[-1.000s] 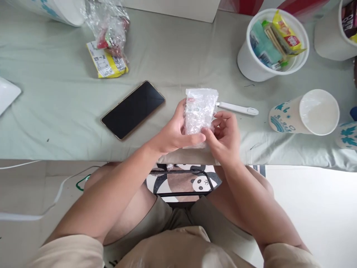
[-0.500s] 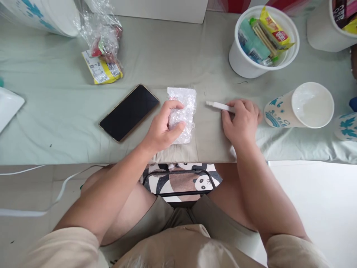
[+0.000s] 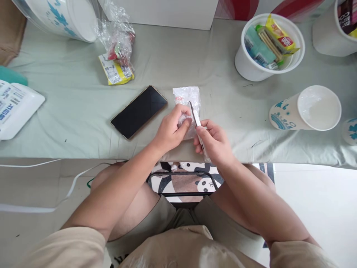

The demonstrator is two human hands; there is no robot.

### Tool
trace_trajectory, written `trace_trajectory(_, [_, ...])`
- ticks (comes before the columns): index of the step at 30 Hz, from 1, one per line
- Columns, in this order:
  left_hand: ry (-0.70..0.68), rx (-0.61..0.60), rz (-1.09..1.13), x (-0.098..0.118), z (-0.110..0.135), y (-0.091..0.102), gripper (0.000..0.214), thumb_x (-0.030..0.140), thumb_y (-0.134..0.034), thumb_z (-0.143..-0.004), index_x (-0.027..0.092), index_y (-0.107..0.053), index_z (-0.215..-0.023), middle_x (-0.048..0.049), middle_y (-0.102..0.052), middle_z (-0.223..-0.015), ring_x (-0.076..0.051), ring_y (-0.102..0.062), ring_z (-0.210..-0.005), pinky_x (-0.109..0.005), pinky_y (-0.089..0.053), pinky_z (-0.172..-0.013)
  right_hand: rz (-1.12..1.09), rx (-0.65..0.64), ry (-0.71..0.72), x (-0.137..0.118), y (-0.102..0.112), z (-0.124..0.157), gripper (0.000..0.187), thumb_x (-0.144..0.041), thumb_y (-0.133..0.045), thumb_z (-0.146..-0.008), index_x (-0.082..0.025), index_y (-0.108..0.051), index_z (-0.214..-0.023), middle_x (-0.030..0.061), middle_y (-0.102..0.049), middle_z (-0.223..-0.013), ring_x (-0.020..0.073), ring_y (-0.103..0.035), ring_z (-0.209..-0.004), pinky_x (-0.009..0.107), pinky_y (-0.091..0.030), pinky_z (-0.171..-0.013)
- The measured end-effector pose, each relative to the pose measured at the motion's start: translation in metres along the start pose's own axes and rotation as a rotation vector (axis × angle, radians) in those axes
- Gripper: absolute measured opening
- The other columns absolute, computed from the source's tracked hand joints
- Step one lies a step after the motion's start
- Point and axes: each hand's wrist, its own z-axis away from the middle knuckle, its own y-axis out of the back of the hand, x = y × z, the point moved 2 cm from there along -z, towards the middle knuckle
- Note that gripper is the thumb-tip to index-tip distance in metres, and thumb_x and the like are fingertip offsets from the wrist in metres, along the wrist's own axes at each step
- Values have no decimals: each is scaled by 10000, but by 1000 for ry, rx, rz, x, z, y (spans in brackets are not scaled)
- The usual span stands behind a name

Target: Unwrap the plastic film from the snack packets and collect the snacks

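A small packet in clear bubble wrap (image 3: 186, 92) lies on the cloth, with a small red mark near its upper left corner. My left hand (image 3: 172, 128) is on the packet, thumb and index finger closed on a bit of its wrap. In my right hand (image 3: 213, 141) is a white utility knife (image 3: 196, 118), its dark blade out and pointing away from me over the packet. The blade tip is beside my left index finger; whether it touches the wrap I cannot tell. A black phone (image 3: 138, 111) lies left of the packet.
On the right stand a white tub (image 3: 252, 70) of wrapped snacks and a paper cup (image 3: 284, 115). A crumpled plastic bag (image 3: 118, 41) sits on a yellow packet (image 3: 117, 73) at the back left. A white bottle (image 3: 19, 108) lies at the left.
My right hand has picked the knife up off the cloth and brought it left to the packet; its blade now shows. My left thumb and finger have closed together. The view has shifted slightly.
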Motion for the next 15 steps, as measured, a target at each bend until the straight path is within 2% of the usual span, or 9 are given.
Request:
trace_trajectory(3, [9, -34, 92, 3, 0, 3, 165, 137, -556, -877, 244, -501, -990, 46, -519, -772, -101, -372, -527, -272, -332, -531, 4, 33, -34, -1, 0, -2, 502, -656, -769, -812, -203, -592, -934, -67, -613, -580, 68, -550, -426, 169, -447, -405])
trace_trajectory(6, [1, -25, 118, 3, 0, 4, 233, 80, -485, -821, 242, -502, -988, 34, -531, -790, -123, -432, -587, -294, -396, -612, 7, 39, -52, -2, 0, -1, 442, -595, -764, -841, -180, -612, -826, -44, -621, -594, 56, -559, -442, 155, -454, -415])
trace_trajectory(10, [-2, 1, 37, -1, 1, 1, 231, 88, -461, -835, 245, -472, -1004, 16, -549, -819, -144, -489, -654, -309, -427, -655, -20, 0, -89, -3, 0, 1, 434, -565, -765, -848, -157, -642, -762, -30, -612, -585, 49, -549, -433, 147, -434, -399])
trace_trajectory(15, [-25, 78, 22, -4, 1, 0, 157, 152, -475, -918, 252, -442, -1034, 22, -495, -817, -125, -427, -607, -294, -407, -602, 14, -12, -148, -7, 0, 8, 404, -522, -752, -860, -152, -643, -743, -25, -614, -589, 52, -555, -435, 150, -449, -409])
